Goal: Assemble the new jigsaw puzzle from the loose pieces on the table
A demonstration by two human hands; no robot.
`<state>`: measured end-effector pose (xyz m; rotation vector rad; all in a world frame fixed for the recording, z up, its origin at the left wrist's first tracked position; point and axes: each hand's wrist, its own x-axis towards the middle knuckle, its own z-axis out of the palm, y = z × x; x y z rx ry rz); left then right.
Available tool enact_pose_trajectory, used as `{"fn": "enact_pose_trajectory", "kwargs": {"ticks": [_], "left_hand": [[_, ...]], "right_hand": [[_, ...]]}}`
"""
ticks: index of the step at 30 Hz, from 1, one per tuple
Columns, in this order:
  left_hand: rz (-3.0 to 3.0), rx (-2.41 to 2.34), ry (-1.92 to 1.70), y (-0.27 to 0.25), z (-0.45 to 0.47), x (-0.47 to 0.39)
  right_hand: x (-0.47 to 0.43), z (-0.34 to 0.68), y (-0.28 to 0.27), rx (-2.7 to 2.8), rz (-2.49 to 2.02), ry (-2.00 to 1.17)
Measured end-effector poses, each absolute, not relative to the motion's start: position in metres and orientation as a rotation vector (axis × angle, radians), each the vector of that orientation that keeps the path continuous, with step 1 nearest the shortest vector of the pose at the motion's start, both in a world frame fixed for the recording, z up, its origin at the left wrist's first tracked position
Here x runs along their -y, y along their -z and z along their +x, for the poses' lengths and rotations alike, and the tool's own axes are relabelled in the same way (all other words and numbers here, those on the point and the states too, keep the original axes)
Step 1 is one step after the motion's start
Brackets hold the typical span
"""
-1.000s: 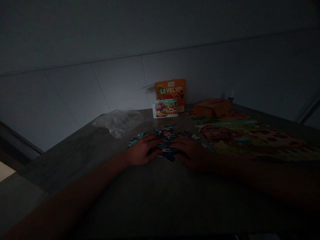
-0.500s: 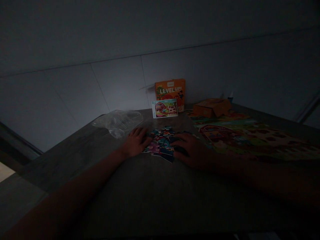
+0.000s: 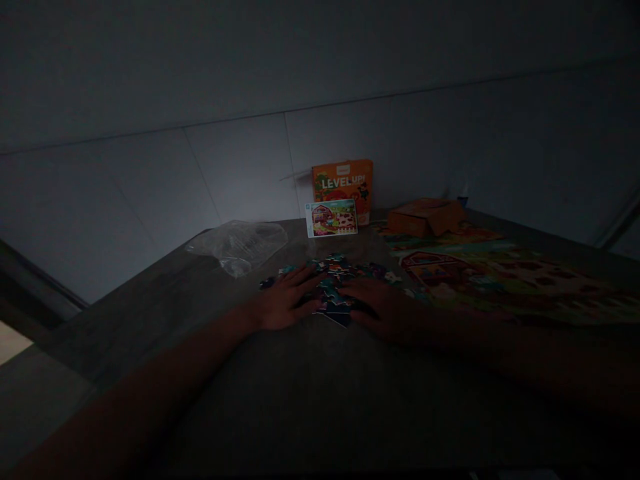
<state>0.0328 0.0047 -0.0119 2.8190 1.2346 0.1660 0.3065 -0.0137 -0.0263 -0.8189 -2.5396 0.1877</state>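
Note:
A loose pile of colourful jigsaw puzzle pieces [image 3: 331,288] lies on the grey table between my two hands. My left hand [image 3: 286,301] rests on the left part of the pile, palm down with its fingers spread. Some dark pieces [image 3: 267,283] show beyond its fingertips. From the other side my right hand [image 3: 383,305] touches the pile, fingers apart and slightly bent. More pieces [image 3: 383,272] lie scattered past its fingers. Dim light hides the detail of single pieces, and neither hand shows a piece in its grip.
Behind the pile, a farm picture card [image 3: 332,219] leans on an orange box [image 3: 343,180] marked "LEVEL UP!". A crumpled clear plastic bag [image 3: 240,241] is at the left. On the right lie a large farm picture [image 3: 480,280] and an orange carton [image 3: 425,217]. A pale wall [image 3: 240,170] closes the back.
My left hand has moved right and onto the pile. Pieces now show beyond its fingers and past my right hand, where the pile looks more spread out. My right hand stays close to its place.

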Motion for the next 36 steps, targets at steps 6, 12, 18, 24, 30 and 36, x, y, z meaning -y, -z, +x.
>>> {"fn": "enact_pose_trajectory", "kwargs": {"ticks": [6,12,18,24,30,36], "left_hand": [[2.985,-0.829,-0.394,0.009,0.036,0.000],[3.056,-0.575,-0.427,0.002,0.043,0.007],[3.052,-0.657,-0.471,0.000,0.046,0.009],[3.025,-0.893,-0.525,0.001,0.062,0.022],[2.921,-0.922,-0.557,-0.003,0.058,0.021],[2.738,-1.033,-0.790,-0.004,0.036,0.003]], "right_hand": [[0.014,0.306,0.027,2.486,-0.750,-0.204],[0.015,0.306,0.024,2.457,-0.750,-0.234],[0.013,0.306,0.028,2.420,-0.767,-0.225],[0.013,0.306,0.029,2.428,-0.778,-0.240],[0.011,0.306,0.030,2.449,-0.824,-0.270],[0.011,0.307,0.031,2.449,-0.797,-0.217]]}}
